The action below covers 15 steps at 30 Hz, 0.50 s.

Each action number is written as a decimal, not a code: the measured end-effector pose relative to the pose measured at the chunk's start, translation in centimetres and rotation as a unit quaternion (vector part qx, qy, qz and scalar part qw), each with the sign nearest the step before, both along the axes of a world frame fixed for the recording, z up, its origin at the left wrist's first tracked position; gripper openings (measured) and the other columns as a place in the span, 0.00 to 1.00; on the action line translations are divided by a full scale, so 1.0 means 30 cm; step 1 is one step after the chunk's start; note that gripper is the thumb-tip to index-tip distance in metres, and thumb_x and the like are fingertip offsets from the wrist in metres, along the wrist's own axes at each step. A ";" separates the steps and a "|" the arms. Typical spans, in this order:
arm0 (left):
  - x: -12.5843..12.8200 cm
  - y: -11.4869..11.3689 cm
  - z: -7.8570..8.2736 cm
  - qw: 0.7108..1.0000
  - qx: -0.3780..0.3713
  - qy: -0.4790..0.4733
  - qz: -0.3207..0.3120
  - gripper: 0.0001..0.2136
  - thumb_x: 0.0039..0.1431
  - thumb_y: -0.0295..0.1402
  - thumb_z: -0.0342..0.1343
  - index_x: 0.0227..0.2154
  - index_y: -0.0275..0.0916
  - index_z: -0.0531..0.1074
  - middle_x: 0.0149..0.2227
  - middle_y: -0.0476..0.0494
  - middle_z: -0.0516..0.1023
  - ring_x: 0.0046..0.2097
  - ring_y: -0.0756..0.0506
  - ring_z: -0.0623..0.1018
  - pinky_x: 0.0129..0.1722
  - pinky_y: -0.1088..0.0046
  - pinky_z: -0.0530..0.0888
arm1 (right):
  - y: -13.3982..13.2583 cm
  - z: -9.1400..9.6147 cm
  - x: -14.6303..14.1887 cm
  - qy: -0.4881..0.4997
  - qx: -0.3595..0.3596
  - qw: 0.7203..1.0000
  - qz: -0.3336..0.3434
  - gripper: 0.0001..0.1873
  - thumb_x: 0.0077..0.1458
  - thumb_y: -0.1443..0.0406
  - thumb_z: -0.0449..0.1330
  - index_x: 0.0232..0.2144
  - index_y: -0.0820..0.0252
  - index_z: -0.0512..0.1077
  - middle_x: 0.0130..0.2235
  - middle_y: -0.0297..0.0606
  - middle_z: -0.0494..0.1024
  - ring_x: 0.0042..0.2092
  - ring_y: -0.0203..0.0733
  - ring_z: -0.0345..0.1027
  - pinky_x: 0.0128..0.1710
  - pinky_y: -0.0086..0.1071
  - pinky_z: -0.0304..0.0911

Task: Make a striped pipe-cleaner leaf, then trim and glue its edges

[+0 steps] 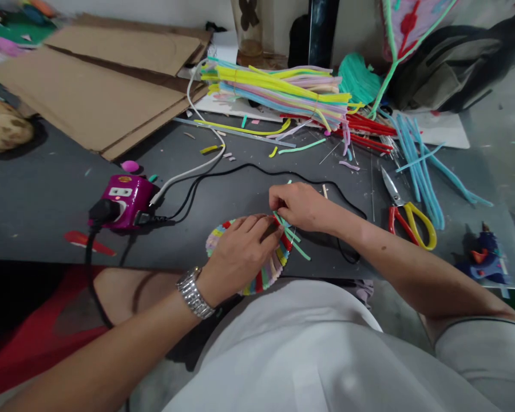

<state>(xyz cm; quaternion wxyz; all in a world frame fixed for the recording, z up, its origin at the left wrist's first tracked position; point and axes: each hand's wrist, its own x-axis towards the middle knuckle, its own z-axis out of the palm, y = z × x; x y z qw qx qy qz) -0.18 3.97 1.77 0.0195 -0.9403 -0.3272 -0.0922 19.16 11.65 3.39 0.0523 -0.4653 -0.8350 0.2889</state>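
At the table's near edge lies a round striped piece made of pipe cleaners (pixel 261 277), in red, yellow, blue, white and pink. My left hand (pixel 244 252), with a metal watch on the wrist, covers its middle, gripping it with thumb and curled fingers. At the piece's upper right edge, my right hand (pixel 298 206) is closed in a pinch on a mint green pipe cleaner (pixel 301 250). Several green ends stick out below the right hand toward the lower right. Both sets of fingertips nearly meet, and what lies between them is partly hidden.
A purple power adapter (pixel 126 197) with cords stands left. Scissors (pixel 405 214), light blue pipe cleaners (pixel 420 171) and a glue gun (pixel 487 254) lie right. Behind are a bundle of coloured pipe cleaners (pixel 278 91) and cardboard sheets (pixel 94 86). A black cable (pixel 283 171) curves behind my hands.
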 end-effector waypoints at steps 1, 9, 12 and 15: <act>0.000 0.000 0.000 1.000 -0.002 0.001 -0.002 0.13 0.71 0.30 0.51 0.53 0.36 0.74 0.50 0.33 0.77 0.49 0.37 0.75 0.45 0.57 0.74 | 0.001 -0.003 0.000 0.016 -0.002 1.000 -0.003 0.12 0.49 0.76 0.56 0.34 0.60 0.75 0.32 0.33 0.78 0.34 0.37 0.65 0.34 0.29 0.51; 0.003 0.002 0.001 1.000 0.000 0.009 -0.009 0.13 0.70 0.28 0.50 0.52 0.35 0.74 0.48 0.32 0.78 0.49 0.36 0.75 0.45 0.57 0.74 | 0.005 -0.025 -0.010 0.081 -0.024 0.996 -0.032 0.13 0.46 0.77 0.56 0.32 0.61 0.74 0.31 0.31 0.77 0.32 0.35 0.64 0.33 0.28 0.51; 0.002 0.004 0.003 1.000 0.005 0.015 -0.006 0.13 0.70 0.29 0.51 0.53 0.37 0.74 0.48 0.34 0.78 0.48 0.37 0.76 0.45 0.57 0.73 | -0.001 -0.020 -0.008 0.054 -0.021 0.998 -0.030 0.13 0.48 0.76 0.56 0.33 0.60 0.76 0.32 0.33 0.78 0.33 0.36 0.66 0.34 0.29 0.52; 0.002 0.004 0.002 1.000 0.008 0.016 -0.004 0.13 0.70 0.30 0.51 0.53 0.37 0.74 0.48 0.34 0.78 0.48 0.38 0.76 0.45 0.58 0.73 | -0.008 -0.009 -0.007 0.024 -0.012 0.999 -0.029 0.13 0.50 0.76 0.56 0.33 0.60 0.78 0.32 0.34 0.80 0.34 0.37 0.67 0.35 0.29 0.54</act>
